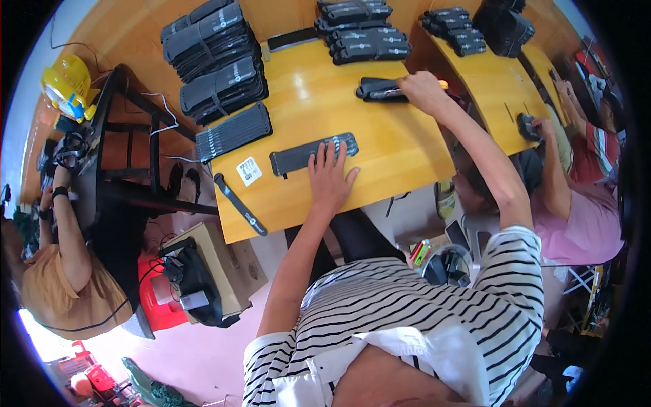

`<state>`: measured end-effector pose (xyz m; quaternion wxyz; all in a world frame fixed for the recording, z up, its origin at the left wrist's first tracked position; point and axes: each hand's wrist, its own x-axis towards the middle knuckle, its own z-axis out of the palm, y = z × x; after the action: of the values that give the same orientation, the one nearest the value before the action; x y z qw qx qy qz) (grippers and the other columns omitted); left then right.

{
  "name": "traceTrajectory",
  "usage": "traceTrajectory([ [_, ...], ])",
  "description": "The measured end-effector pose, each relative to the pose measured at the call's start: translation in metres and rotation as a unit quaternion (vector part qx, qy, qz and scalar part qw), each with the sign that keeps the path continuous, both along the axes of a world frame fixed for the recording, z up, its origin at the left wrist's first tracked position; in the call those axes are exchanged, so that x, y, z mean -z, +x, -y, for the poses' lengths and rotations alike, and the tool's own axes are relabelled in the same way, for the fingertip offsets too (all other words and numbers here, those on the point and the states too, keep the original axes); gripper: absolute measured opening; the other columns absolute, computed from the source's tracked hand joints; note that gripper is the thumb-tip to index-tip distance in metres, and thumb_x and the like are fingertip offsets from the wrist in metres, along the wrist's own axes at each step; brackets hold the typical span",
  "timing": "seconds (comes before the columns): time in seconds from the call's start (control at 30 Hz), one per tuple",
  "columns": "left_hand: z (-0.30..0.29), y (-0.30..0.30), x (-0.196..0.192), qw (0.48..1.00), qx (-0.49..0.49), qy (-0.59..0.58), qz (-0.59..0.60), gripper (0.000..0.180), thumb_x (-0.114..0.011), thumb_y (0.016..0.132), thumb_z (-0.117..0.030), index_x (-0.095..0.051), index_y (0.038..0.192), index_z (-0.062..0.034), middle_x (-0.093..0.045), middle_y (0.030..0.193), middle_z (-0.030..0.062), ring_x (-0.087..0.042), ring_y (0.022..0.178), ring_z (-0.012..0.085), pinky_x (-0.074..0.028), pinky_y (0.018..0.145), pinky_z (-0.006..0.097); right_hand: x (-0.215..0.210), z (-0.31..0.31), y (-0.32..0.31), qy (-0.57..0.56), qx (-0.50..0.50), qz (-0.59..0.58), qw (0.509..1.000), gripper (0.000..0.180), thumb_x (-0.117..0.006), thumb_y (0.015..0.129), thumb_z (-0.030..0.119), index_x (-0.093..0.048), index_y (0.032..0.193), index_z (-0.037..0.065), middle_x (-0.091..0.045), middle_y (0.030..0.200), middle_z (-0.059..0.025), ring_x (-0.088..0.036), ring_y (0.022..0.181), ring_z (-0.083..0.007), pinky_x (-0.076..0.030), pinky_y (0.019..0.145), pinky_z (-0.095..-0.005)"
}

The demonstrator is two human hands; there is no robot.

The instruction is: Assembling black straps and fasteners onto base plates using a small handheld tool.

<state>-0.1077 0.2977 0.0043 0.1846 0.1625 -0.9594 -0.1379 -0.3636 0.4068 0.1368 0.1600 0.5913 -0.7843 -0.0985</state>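
Observation:
My left hand (330, 178) lies flat with its fingers spread on a short stack of black straps (293, 160) near the middle of the table. Farther right, my right hand (424, 91) is closed at the right end of a black folded bundle (378, 89). A small orange end (443, 84) pokes out beside that hand; what the fingers grip is hidden. One loose black strap (239, 205) lies aslant at the table's left front. Between it and the stack is a white printed label (249, 171).
Black strap bundles (220, 85) are piled at the table's back left, beside a fanned row of straps (234, 132). More bundles (369, 42) stand at the back. A cardboard box (234, 261) is below left. Co-workers sit left (74, 285) and right (576, 224).

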Motion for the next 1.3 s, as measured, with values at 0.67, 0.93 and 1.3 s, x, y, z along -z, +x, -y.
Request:
traceTrajectory([
  [0.67,-0.040,0.085,-0.057,0.568,-0.051,0.815,-0.100,0.027,-0.054,0.089,-0.022,-0.056,0.102,0.0016,-0.065,0.086,0.0142,-0.062,0.067,0.0148,-0.051,0.058,0.023,0.044,-0.060,0.216,-0.190,-0.171,0.121,0.959,0.029,-0.056,0.067,0.011,-0.058,0.095,0.001,-0.046,0.070,-0.0027,-0.055,0.057,-0.0114,-0.047,0.049,-0.0241],
  [0.93,-0.023,0.110,-0.073,0.711,0.056,0.701,-0.012,0.016,-0.057,0.084,-0.007,-0.059,0.096,0.0028,-0.065,0.076,0.0119,-0.060,0.057,0.0116,-0.049,0.051,0.020,0.038,-0.055,0.206,-0.121,-0.106,0.621,0.767,0.031,-0.066,0.075,0.026,-0.063,0.095,0.003,-0.065,0.087,-0.0083,-0.062,0.068,-0.0204,-0.048,0.061,-0.0310],
  [1.3,0.023,0.122,-0.074,0.726,-0.039,0.686,-0.036,0.016,-0.055,0.085,-0.007,-0.059,0.095,0.0040,-0.065,0.078,0.0151,-0.062,0.059,0.0146,-0.052,0.054,0.021,0.061,-0.069,0.153,-0.075,0.119,0.751,0.645,0.014,-0.061,0.082,0.015,-0.064,0.076,0.003,-0.059,0.060,0.0014,-0.035,0.038,-0.0003,-0.025,0.035,-0.0176],
])
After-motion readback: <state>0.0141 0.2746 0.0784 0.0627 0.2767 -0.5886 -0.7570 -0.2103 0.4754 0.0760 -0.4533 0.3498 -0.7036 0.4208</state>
